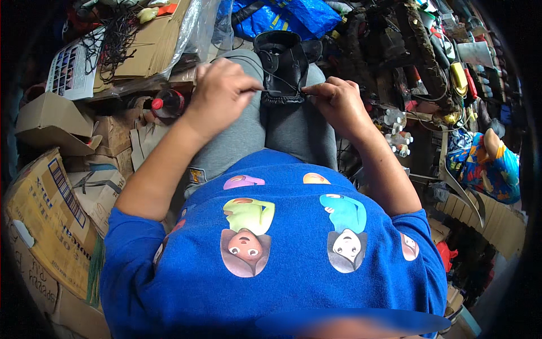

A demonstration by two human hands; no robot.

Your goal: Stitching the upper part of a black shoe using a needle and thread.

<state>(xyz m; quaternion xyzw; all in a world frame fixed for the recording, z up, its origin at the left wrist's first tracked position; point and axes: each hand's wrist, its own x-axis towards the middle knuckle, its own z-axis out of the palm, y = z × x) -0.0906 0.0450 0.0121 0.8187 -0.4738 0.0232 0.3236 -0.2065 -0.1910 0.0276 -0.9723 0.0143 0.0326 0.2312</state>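
Note:
A black shoe (pixel 287 66) rests across my knees, its gathered, stitched-looking end toward me. On its left, my left hand (pixel 223 89) is closed in a pinch, slightly blurred. From those fingertips a thin needle-like tool (pixel 272 91) points right over the shoe's near end. At the shoe's right edge my right hand (pixel 337 100) pinches with thumb and forefinger, and a dark thread (pixel 280 78) crosses the shoe to its fingertips. More of this thread loops over my left knee. The fingers hide exactly how each end is gripped.
Left of my legs stand a dark bottle with a red cap (pixel 165 104) and cardboard boxes (pixel 53 121). A heap of black cords (pixel 116 48) lies on flat cardboard at the upper left. Small clear bottles (pixel 397 131) and crowded tools flank my right side. Blue plastic sheeting (pixel 302 17) lies beyond the shoe.

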